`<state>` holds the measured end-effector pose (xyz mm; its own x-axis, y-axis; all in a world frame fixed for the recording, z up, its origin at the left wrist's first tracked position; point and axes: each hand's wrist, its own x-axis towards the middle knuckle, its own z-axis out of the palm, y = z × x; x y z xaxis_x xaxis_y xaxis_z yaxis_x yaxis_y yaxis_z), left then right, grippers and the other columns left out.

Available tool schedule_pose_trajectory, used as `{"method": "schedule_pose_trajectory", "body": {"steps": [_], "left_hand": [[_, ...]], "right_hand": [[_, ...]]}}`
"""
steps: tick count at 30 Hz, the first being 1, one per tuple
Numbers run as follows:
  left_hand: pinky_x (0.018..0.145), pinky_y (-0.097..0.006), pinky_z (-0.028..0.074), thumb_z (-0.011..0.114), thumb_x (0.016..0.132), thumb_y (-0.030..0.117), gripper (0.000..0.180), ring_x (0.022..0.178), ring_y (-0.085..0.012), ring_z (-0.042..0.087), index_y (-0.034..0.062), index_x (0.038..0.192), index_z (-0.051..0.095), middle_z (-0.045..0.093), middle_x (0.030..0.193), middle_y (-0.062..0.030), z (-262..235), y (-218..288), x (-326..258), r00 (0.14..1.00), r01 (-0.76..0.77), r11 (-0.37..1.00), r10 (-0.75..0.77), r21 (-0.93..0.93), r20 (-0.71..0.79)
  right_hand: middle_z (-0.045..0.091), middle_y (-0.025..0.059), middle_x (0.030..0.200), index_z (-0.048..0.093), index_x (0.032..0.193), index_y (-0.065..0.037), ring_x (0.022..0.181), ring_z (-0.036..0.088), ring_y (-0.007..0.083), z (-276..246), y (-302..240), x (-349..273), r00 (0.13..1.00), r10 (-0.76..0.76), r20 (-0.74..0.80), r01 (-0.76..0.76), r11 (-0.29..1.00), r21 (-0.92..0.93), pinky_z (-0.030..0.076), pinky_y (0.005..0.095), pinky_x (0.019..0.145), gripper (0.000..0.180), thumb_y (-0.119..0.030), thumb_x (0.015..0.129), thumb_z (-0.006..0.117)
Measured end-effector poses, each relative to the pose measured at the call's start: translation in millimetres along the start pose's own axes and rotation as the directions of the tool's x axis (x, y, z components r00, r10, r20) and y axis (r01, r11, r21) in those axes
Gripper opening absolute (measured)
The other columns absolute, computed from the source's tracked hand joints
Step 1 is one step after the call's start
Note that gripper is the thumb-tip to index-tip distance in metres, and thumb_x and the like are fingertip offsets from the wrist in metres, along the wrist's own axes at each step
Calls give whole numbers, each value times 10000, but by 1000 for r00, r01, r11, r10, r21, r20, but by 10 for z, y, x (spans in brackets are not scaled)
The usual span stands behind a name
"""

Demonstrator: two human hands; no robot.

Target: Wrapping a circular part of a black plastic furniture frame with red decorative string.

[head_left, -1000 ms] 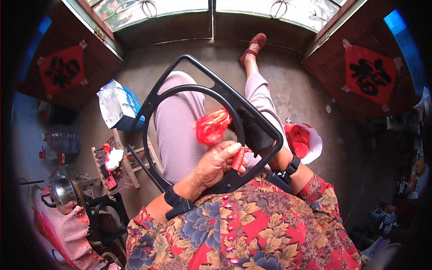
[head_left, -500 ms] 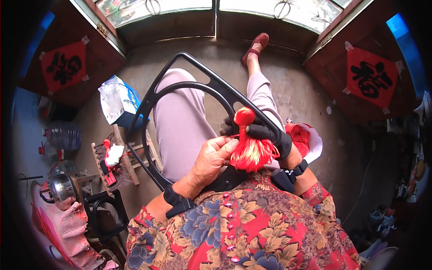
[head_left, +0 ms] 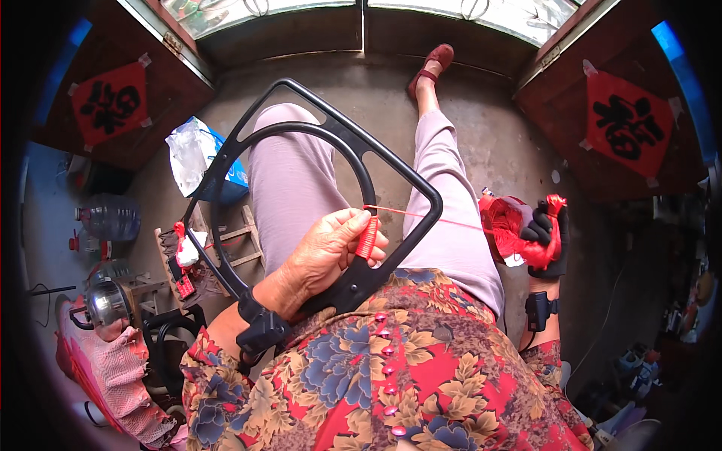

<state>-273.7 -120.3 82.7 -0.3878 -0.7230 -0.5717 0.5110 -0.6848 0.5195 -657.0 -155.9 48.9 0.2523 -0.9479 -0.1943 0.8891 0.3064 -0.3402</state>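
A black frame with a round ring inside [head_left: 353, 146] lies across my lap. My left hand [head_left: 331, 248] grips its near right part, where red cord is wound in tight turns [head_left: 368, 236]. A taut strand of red cord [head_left: 436, 217] runs from that winding to the right. My right hand [head_left: 545, 237], in a black glove, is out past my right knee and holds a bundle of red cord [head_left: 510, 225]. A black band sits on each wrist.
A low wooden stool [head_left: 226, 240] with red and white bits stands on the left. A blue and white bag [head_left: 199, 158], a clear water jug [head_left: 113, 218], a metal pot [head_left: 105, 304] and pink netting [head_left: 113, 376] lie further left. Wooden doors with red squares flank the concrete floor.
My right hand has swung out to the right with the red bundle, pulling the strand tight. The left hand has stayed on the frame at the winding.
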Motion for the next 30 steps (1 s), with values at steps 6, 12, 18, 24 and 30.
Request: {"method": "schedule_pose_trajectory", "body": {"steps": [6,12,18,24,30], "left_hand": [[577,-284,522,510,924,256,206,638,-179,633,60,986,531,641,805,-135,45,-116,-6,988,-153,983,150,-102,-35],[526,-301,526,533,912,231,173,583,-202,640,65,957,513,640,748,-151,77,-162,62,989,-144,976,137,-161,-51],[514,-307,535,544,891,168,118,583,-225,649,61,904,494,640,741,-161,119,-180,93,994,-112,993,112,-22,-1],[518,-299,528,552,891,197,167,587,-225,641,37,929,521,638,749,-156,151,-253,165,994,38,998,-32,-56,109],[876,-295,475,618,854,166,344,982,-164,583,23,1150,515,583,1100,-76,-81,-492,101,968,-147,968,183,-205,170]], "right_hand": [[383,-44,587,543,1019,-9,455,372,36,-417,-283,-116,955,-40,-294,-95,898,-431,306,194,456,338,-329,922,499],[567,-23,782,612,942,-71,633,506,59,-621,-92,144,844,-374,-383,-123,561,-818,423,214,561,247,-306,893,554],[614,51,945,566,1052,1,878,565,112,120,743,665,936,-349,51,119,177,-977,447,251,811,274,-93,804,632],[589,34,958,536,1090,7,851,543,131,338,1640,930,964,236,122,-125,809,-574,441,256,799,275,-103,845,595],[580,57,1023,485,1165,9,924,540,150,878,1624,605,825,526,209,-481,846,-230,432,273,844,365,-123,842,593]]}}
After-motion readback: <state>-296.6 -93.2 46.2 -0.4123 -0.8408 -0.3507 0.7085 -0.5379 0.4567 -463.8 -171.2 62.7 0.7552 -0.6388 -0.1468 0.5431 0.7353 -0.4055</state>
